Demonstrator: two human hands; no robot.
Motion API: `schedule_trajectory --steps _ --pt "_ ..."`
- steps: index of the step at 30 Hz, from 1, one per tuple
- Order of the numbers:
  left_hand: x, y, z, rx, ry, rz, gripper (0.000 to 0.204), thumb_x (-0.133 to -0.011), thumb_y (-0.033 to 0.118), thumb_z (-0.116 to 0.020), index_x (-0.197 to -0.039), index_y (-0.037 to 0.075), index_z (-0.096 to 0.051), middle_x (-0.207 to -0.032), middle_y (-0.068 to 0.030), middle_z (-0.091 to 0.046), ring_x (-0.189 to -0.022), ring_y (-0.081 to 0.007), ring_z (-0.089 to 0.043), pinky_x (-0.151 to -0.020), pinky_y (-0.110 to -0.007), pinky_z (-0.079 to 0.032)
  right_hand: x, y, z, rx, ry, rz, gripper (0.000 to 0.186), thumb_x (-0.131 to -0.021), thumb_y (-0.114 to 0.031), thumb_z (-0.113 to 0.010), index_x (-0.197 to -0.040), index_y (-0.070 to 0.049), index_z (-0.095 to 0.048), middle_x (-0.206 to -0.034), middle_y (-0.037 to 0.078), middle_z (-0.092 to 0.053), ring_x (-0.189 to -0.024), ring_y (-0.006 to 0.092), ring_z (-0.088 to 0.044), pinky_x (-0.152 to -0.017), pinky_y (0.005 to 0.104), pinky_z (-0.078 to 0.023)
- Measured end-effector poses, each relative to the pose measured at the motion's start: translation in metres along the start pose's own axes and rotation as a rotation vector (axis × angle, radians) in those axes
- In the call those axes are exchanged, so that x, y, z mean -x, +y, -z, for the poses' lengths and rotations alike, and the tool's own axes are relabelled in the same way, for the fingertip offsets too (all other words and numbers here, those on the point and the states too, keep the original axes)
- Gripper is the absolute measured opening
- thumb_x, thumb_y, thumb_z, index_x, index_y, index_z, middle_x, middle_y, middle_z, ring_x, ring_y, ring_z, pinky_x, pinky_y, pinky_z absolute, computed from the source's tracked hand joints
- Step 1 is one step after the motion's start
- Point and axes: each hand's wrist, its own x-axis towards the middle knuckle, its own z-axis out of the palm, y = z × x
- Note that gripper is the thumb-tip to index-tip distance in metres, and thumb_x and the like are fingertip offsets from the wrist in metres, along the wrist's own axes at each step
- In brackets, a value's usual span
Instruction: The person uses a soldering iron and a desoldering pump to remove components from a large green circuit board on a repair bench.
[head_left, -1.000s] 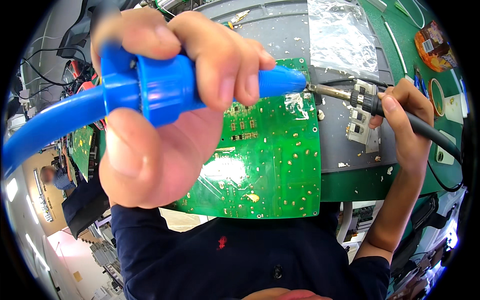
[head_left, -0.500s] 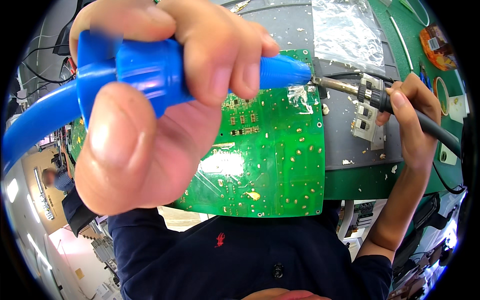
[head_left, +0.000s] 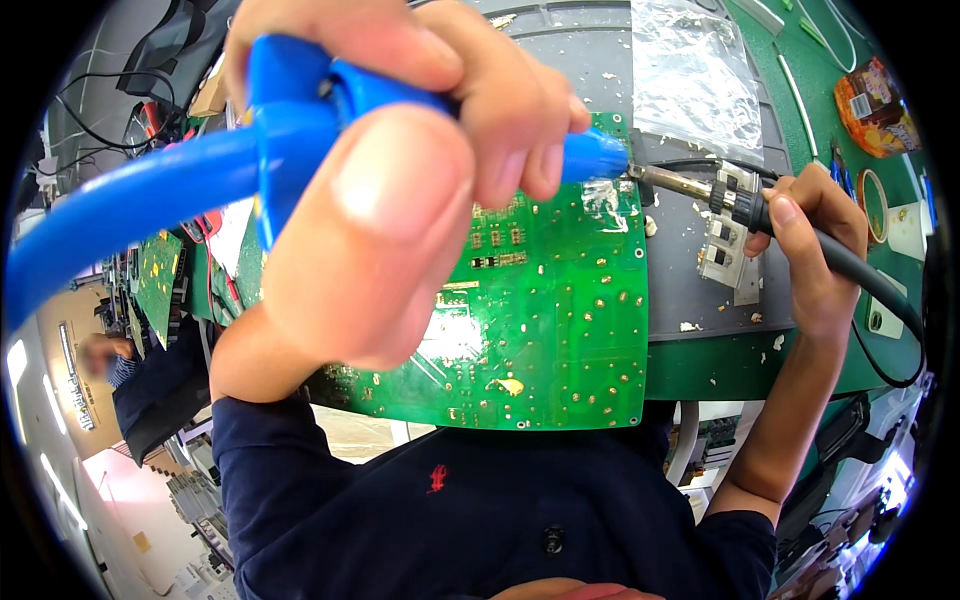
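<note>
My left hand (head_left: pixel 385 215), close to the camera, wraps round a blue solder sucker (head_left: pixel 205 165) with a tapered nozzle and a thick blue rear part running off to the left. My right hand (head_left: pixel 815 235) grips a soldering iron (head_left: pixel 745 207) by its dark handle. The iron's metal tip meets the nozzle's end, or nearly so, by the upper right edge of a green circuit board (head_left: pixel 560 340). Shiny whitish residue lies on the board just below that spot. Part of the board is hidden behind my left hand.
A grey mat (head_left: pixel 700 300) with whitish crumbs lies under the board. A clear plastic bag (head_left: pixel 695 75), a strip with white and black parts (head_left: pixel 725 245), an orange-brown packet (head_left: pixel 878 108) and a tape roll (head_left: pixel 873 200) are to the right. A person (head_left: pixel 118 360) appears far left.
My left hand and the solder sucker's rear part have shifted right, and the left forearm now shows. The nozzle and iron tip stay together at nearly the same spot.
</note>
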Motion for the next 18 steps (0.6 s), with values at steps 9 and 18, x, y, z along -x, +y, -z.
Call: schedule_trajectory --steps 9,18 --pt "0.001 -0.010 -0.023 -0.275 0.433 0.270 0.011 -0.088 0.015 -0.051 -0.083 0.007 -0.046 -0.081 -0.0115 -0.059 -0.084 -0.0232 -0.058 -0.084 -0.042 -0.045 0.001 -0.004 0.000 -0.011 0.002 0.040 0.019 -0.083 -0.008 -0.058 -0.068 0.000 -0.049 -0.062 0.003 -0.051 -0.054 0.0088 -0.054 -0.052 0.0213 -0.043" --pt "-0.005 -0.014 0.009 -0.198 0.691 0.145 0.074 -0.088 0.067 -0.025 -0.107 0.001 -0.052 -0.096 -0.0143 -0.060 -0.072 -0.0168 -0.058 -0.063 -0.026 -0.046 0.002 -0.006 -0.003 0.019 0.049 0.044 0.016 -0.082 -0.006 -0.056 -0.069 0.002 -0.050 -0.062 0.004 -0.050 -0.052 0.0098 -0.054 -0.052 0.0215 -0.043"
